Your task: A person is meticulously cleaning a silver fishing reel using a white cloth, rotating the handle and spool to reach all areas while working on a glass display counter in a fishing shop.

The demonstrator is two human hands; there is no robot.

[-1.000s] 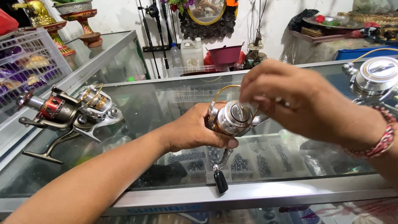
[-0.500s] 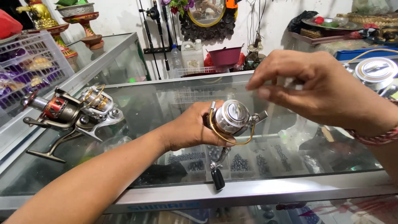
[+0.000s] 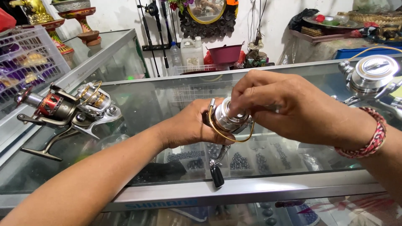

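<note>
head view, looking down on a glass display counter (image 3: 138,100). a silver spinning reel (image 3: 228,121) sits above the counter near its front edge, held between both hands. left hand (image 3: 188,125) is wrapped around the reel body from the left, fingers curled behind it, mostly hidden. right hand (image 3: 284,104) is arched over the top of the reel, fingertips (image 3: 236,102) pinching the cap at the front of the spool; the contact itself is partly covered by the knuckles. a gold bail wire (image 3: 228,136) loops under the spool, and the black handle knob (image 3: 217,176) hangs down over the counter's metal front rail (image 3: 259,188). the rail carries a blue printed label at its lower left, partly cut by the forearm. a red and white braided wristband (image 3: 372,136) sits on the right wrist. on the glass to the left lie two more reels (image 3: 71,109), one red and dark, one silver with a gold bail, touching or overlapping; cannot tell which. a larger silver reel (image 3: 370,77) stands at the right edge, cut off by the frame. under the glass, compartment trays of small dark round weights (image 3: 238,159) show, blurred by reflections. far left, a white wire basket (image 3: 25,58) holds purple packets, contents unclear. at the back wall: a clear bottle and a white jug (image 3: 193,51), a maroon tub (image 3: 226,53), and upright fishing rods (image 3: 153,33), tops cut off. items in the lower shelf are too dim to make out.
</note>
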